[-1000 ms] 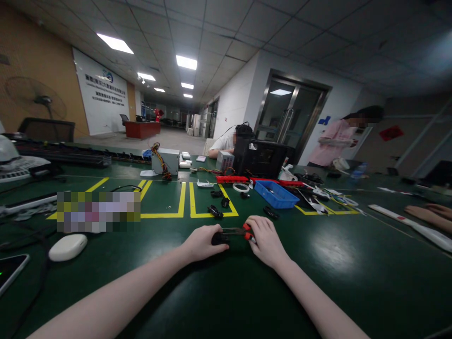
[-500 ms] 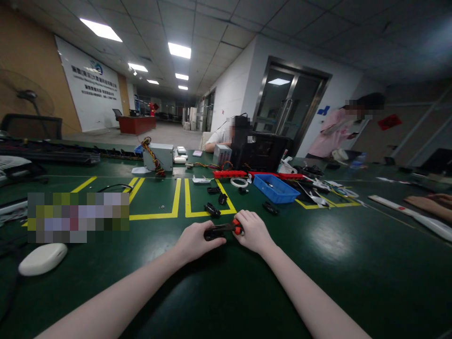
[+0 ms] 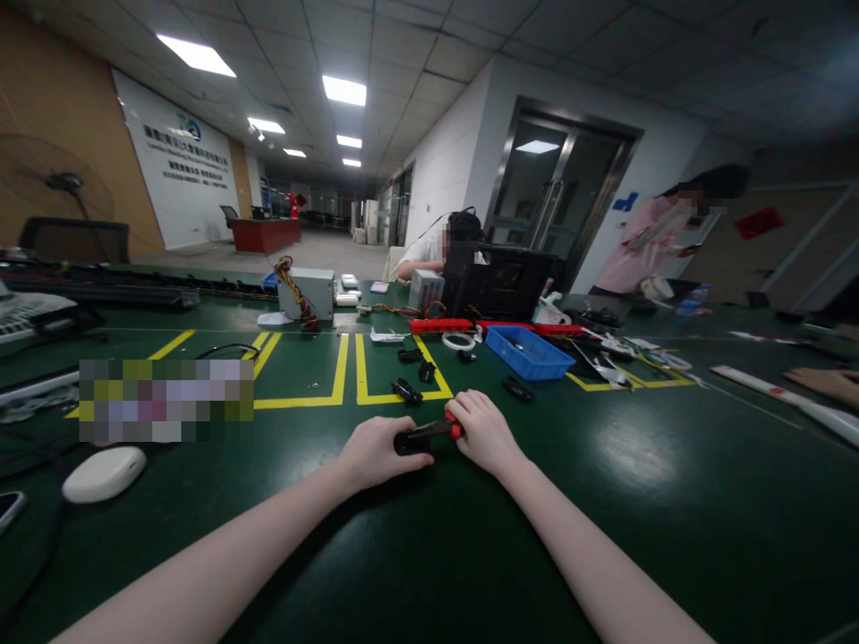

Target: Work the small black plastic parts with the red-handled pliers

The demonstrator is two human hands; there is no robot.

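Over the green table, my left hand (image 3: 377, 452) is closed around a small black part (image 3: 411, 444), its thumb along the near side. Most of that part is hidden by the fingers, so its kind cannot be made out. My right hand (image 3: 484, 431) grips the red handles of a pair of pliers (image 3: 436, 427). Their dark jaws point left and meet the black part at my left fingertips. Just beyond my hands lie several similar black parts (image 3: 406, 390), inside and beside a yellow taped square (image 3: 362, 371).
A blue tray (image 3: 527, 353) stands beyond my right hand, near a white ring (image 3: 457, 341). Behind are a power supply box (image 3: 307, 295) with coloured wires and a black case (image 3: 514, 282). A white rounded device (image 3: 104, 474) lies left. Two other people and another person's hand (image 3: 829, 385) are in view.
The pliers' handles have tilted slightly up at my right hand, while the jaws stay at the black part. The whole view has shifted a little; both hands keep their hold.
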